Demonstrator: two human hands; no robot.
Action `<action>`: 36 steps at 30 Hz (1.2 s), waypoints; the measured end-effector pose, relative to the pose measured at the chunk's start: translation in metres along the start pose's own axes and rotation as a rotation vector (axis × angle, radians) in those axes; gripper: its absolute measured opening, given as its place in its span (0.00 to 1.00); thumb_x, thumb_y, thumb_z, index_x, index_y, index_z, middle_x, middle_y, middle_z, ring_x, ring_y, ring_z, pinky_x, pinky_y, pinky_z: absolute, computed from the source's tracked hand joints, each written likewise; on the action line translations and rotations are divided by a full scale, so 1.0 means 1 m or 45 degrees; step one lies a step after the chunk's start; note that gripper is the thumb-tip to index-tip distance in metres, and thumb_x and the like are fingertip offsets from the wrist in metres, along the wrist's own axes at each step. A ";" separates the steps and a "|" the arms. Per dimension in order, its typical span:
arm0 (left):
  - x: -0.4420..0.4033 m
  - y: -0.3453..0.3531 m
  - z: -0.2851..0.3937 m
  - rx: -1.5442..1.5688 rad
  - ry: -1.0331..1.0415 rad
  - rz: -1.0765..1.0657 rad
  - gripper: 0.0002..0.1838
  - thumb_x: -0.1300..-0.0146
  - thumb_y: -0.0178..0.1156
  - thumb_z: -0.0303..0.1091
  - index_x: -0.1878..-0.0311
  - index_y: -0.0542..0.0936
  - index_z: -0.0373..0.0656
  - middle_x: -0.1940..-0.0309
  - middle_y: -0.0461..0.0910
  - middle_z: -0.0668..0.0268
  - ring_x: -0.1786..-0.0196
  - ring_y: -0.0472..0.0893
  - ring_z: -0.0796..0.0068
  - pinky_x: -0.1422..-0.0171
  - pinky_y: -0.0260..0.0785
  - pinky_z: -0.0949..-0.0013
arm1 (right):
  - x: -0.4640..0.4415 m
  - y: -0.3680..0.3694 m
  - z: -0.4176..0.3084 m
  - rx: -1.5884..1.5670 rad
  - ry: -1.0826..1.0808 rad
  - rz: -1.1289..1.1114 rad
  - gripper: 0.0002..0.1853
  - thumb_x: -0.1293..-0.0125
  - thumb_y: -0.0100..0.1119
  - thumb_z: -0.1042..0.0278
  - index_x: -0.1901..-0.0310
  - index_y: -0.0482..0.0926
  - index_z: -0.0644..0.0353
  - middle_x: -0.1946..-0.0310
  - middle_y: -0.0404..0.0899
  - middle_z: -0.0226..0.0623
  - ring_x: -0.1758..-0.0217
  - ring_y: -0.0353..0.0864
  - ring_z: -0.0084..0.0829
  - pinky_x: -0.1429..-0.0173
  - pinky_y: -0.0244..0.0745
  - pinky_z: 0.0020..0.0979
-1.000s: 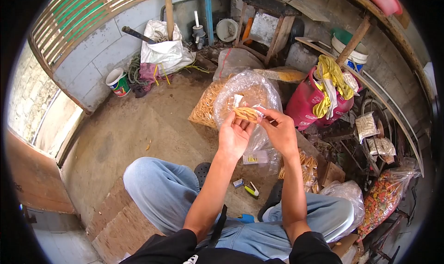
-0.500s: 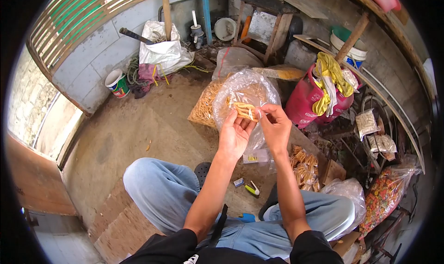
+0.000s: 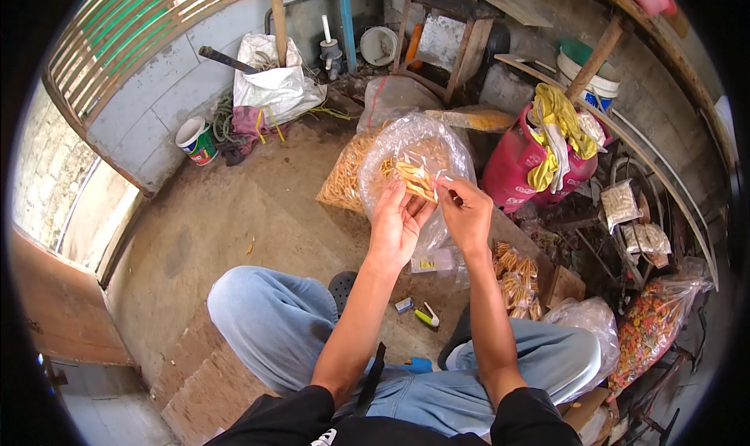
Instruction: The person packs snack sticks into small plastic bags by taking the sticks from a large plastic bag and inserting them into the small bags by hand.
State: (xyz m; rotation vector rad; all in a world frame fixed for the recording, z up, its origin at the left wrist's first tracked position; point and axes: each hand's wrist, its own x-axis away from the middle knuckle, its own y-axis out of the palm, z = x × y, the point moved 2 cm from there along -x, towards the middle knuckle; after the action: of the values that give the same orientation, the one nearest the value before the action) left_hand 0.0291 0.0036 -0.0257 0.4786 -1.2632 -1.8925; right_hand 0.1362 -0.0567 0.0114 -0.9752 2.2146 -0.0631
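Note:
A small clear plastic bag (image 3: 416, 181) of tan stick snacks is held up in front of me. My left hand (image 3: 397, 231) supports it from below, fingers closed on its left and lower side. My right hand (image 3: 467, 215) pinches its right edge between thumb and fingers. Just behind sits a large clear plastic sack (image 3: 344, 182) of the same sticks, its mouth (image 3: 457, 145) open and rolled outward. On the floor below my hands lie a green stapler (image 3: 426, 316) and a small box (image 3: 404, 305). Filled snack packets (image 3: 517, 282) are piled to the right.
A pink drum (image 3: 508, 165) with yellow cloths (image 3: 557, 130) stands at right. Beside my right knee is a bag of colourful snacks (image 3: 652, 333). A white sack (image 3: 277, 87) and a paint bucket (image 3: 196, 140) stand by the back left wall.
The small bag has tilted between my hands, and its sticks now slope down to the right. Both hands stay in nearly the same place and keep hold of it.

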 end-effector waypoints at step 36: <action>-0.007 -0.026 0.063 0.206 -0.011 0.125 0.12 0.34 0.56 0.38 0.60 0.77 0.38 0.63 0.81 0.61 0.55 0.83 0.64 0.51 0.81 0.63 | -0.035 -0.018 -0.014 -0.204 0.094 -0.357 0.14 0.37 0.50 0.80 0.54 0.83 0.60 0.69 0.81 0.28 0.70 0.72 0.14 0.63 0.69 0.19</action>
State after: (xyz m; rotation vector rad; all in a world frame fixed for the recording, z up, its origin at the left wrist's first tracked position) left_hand -0.0196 0.0513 -0.0228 0.4835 -1.4262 -1.7208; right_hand 0.1551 -0.0498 0.0483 -1.3884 2.1597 -0.0507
